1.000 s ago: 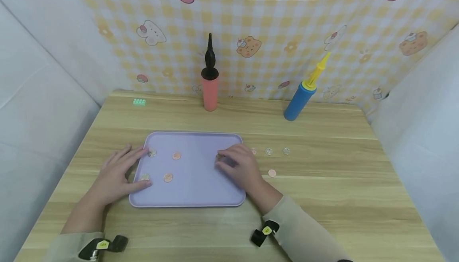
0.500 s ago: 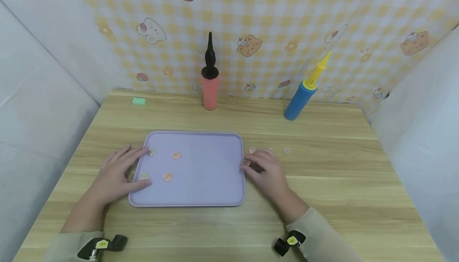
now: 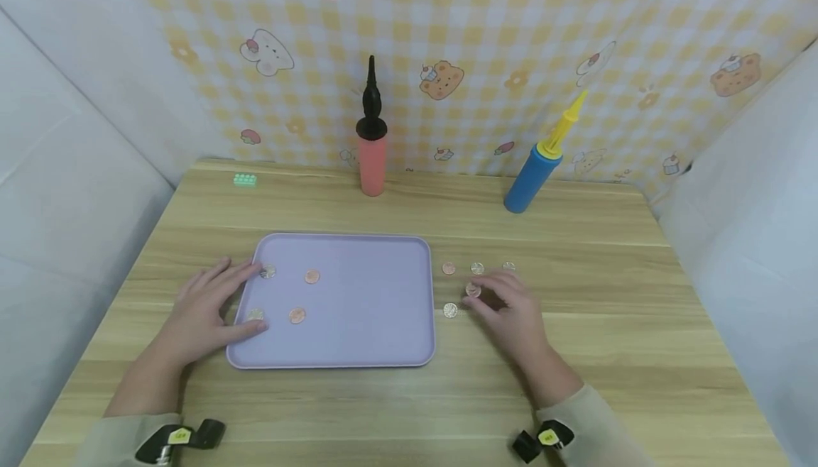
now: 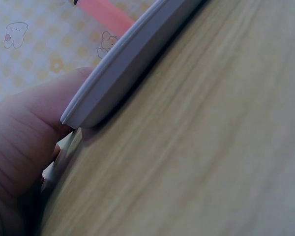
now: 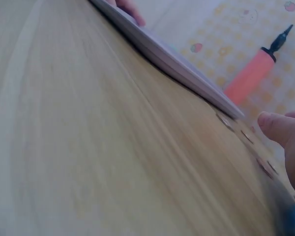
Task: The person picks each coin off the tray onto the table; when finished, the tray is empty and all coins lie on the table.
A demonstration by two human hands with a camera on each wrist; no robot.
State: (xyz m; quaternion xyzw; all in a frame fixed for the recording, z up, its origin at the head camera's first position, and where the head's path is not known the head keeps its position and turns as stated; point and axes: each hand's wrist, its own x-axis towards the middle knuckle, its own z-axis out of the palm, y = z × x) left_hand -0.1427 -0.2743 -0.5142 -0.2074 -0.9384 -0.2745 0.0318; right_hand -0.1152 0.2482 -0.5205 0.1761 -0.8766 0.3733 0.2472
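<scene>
A lilac tray lies on the table with several coins at its left, two copper-coloured and two silvery. My left hand rests across the tray's left rim, thumb and index tips over its surface close to the silvery coins. In the left wrist view the thumb overlaps the tray's corner. My right hand, right of the tray, pinches a coin between thumb and index fingertip. Near it lie a silvery coin and a row of three more; in the right wrist view another coin shows below the thumb.
At the table's back stand a pink hand pump with black top and a leaning blue hand pump with yellow nozzle. A green toy brick lies at the back left. A patterned cloth hangs behind.
My right hand has moved right, from over the tray past its right rim, with the pinched coin. The silvery coin it covered beside the tray now shows. The left hand has stayed put.
</scene>
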